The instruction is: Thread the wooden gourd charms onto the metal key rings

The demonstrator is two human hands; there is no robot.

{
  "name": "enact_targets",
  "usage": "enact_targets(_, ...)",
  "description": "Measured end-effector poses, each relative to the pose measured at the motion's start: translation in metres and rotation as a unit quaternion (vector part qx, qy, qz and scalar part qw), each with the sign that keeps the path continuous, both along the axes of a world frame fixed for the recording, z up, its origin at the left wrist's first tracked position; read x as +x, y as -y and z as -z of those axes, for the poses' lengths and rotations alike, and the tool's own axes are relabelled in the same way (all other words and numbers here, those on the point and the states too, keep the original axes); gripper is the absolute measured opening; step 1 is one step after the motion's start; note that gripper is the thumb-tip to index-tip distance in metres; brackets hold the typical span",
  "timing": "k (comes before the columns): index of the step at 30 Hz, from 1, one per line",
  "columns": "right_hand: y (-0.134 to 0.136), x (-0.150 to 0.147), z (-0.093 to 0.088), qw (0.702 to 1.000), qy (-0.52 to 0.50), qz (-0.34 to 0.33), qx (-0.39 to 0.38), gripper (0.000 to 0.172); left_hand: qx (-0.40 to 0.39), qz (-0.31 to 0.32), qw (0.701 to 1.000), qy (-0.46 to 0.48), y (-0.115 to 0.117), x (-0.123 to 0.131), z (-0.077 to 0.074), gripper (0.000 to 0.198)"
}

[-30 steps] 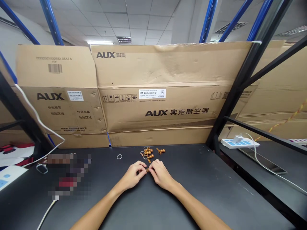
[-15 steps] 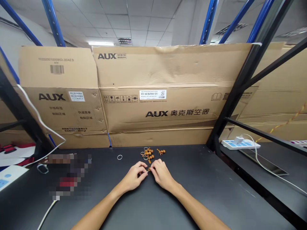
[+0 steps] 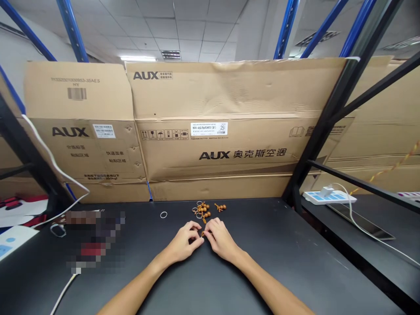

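Observation:
My left hand (image 3: 184,242) is closed in a pinch near the middle of the black tabletop, its fingertips hiding what they hold. Facing it almost tip to tip, my right hand (image 3: 221,239) pinches a small orange cord (image 3: 202,234), which shows in the narrow gap between the hands. Just beyond my fingers lies a cluster of brown-beaded key rings (image 3: 204,209) with orange cords and silver rings. A single beaded charm (image 3: 222,207) on an orange cord sits to their right. One loose silver ring (image 3: 163,215) lies farther left.
Cardboard boxes (image 3: 216,105) wall off the back of the black table (image 3: 262,262). At left are a pixelated object (image 3: 93,247) and a white cable (image 3: 64,294). A black rack post (image 3: 311,144) rises at right, with a power strip (image 3: 328,197) and a phone (image 3: 364,222) past it.
Both hands stay in almost the same place. My left fingertips have shifted slightly right, and the pale bit seen earlier beside the orange cord is now hidden.

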State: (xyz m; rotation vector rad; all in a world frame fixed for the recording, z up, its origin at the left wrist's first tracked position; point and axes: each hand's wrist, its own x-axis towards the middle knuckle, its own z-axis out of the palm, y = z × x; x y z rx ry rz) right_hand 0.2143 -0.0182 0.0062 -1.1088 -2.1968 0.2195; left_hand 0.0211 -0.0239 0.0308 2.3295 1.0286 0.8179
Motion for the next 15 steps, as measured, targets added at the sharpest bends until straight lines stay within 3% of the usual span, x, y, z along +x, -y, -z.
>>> enact_targets(3, 0.0019, -0.0008, -0.0014, 0.999, 0.0, -0.036, 0.007, 0.013, 0.003, -0.015, 1.0, -0.001, -0.001, 0.0003, 0.0015, 0.03)
enact_targets(10, -0.0018, 0.0005, -0.0017, 0.999, 0.018, 0.049, 0.007, 0.015, 0.03, 0.009, 0.999, -0.012, -0.0042, -0.0017, 0.0061, 0.028)
enact_targets(15, -0.0003, 0.0014, -0.0015, 1.0, 0.004, 0.004, 0.008, 0.014, 0.024, -0.029, 0.999, -0.016, -0.0033, -0.001, 0.007, 0.031)
